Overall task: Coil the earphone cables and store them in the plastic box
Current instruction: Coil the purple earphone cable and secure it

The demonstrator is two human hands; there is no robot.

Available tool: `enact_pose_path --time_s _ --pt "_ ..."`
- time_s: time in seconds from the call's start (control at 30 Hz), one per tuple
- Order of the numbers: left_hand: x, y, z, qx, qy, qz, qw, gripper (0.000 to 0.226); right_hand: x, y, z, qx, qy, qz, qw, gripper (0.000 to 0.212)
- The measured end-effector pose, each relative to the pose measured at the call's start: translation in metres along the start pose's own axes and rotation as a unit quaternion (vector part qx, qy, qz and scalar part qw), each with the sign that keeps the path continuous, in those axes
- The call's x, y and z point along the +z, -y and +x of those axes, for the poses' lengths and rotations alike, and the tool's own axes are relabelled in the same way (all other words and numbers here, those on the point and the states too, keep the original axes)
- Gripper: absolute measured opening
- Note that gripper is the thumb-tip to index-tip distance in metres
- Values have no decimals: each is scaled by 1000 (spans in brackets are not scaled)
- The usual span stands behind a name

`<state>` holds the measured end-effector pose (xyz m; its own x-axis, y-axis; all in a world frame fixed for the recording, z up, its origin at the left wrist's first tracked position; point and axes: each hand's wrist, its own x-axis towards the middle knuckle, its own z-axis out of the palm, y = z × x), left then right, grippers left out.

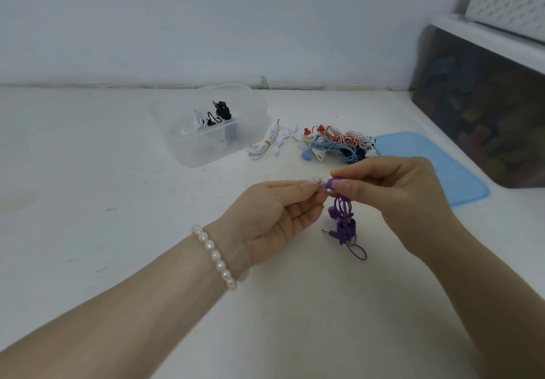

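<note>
A purple earphone cable point(343, 222) hangs in loose loops above the white table, its plug sticking out to the left. My left hand point(274, 219) and my right hand point(392, 192) both pinch its top end, fingertips almost touching. The clear plastic box point(241, 136) stands open at the back, with a white and a black earphone inside. A tied white earphone point(265, 145) lies just right of the box. Further right lies a tangled pile of red, white and blue earphones point(336, 142).
A light blue lid point(442, 166) lies flat on the table under and behind my right hand. A dark translucent storage bin point(483, 113) with a white top fills the right edge. The wall runs along the back of the table.
</note>
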<state>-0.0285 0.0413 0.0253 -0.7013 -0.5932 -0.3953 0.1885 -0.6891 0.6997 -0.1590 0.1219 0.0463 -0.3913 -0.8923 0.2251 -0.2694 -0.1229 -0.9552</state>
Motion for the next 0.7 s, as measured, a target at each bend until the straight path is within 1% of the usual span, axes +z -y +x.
enact_pose_path --time_s 0.13,0.33,0.4,0.53,0.7 --pt "0 0 0 0 4 4 1000 11 0 -2 0 2 -6 -34 999 10" --pt "-1 0 0 -6 14 8 1000 11 1 -2 1 -8 -6 -35 999 11" --pt "-1 -1 -1 -17 13 3 1000 11 1 -2 1 -10 -11 -33 999 10" --pt "-1 -2 -3 -45 14 -2 999 11 1 -4 0 -14 -20 -65 998 9" --pt "-1 -1 -3 -53 12 -12 998 12 1 -4 1 -13 -18 -57 998 13"
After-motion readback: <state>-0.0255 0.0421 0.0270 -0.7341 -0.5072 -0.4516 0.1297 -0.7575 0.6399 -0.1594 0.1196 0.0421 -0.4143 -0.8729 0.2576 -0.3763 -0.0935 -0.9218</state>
